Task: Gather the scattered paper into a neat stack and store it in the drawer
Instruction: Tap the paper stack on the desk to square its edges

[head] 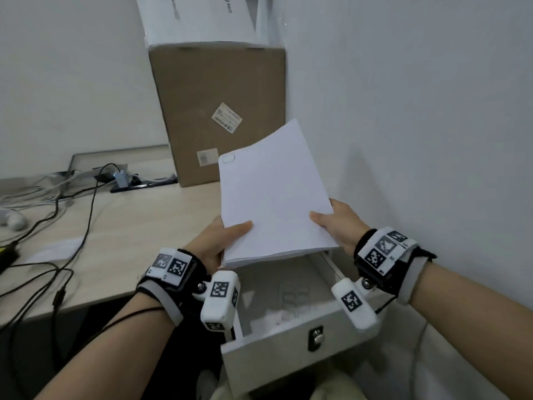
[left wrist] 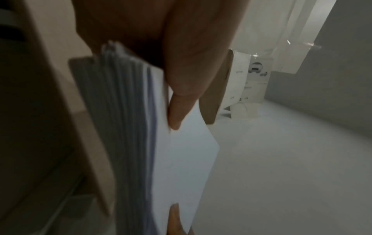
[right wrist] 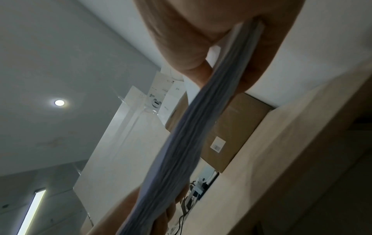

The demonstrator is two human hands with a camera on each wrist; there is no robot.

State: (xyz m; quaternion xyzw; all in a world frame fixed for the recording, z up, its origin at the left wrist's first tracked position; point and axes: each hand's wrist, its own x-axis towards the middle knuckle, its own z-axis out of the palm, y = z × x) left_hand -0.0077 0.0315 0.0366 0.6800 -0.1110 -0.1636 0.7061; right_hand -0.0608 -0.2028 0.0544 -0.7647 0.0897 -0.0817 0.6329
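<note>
Paper fills the middle of the head view: a thick stack of plain white sheets [head: 274, 194], held in the air above the open white drawer [head: 277, 353] at the bottom centre, its far end tilted up toward the wall. The left hand [head: 219, 241] grips the near left corner, thumb on top and fingers hidden beneath; the right hand [head: 337, 223] clamps the near right edge the same way. Holding both near corners probably keeps the sheets squared, since the left wrist view shows the edges lying close but slightly fanned. The tilt likely serves to lead the near edge down into the drawer first. One loose white sheet [head: 54, 249] lies on the pale wooden desk [head: 138, 226] at the left, among black cables [head: 86, 215], so gathering may be unfinished. A brown cardboard box [head: 219, 111] stands behind the stack, at upper centre.
</note>
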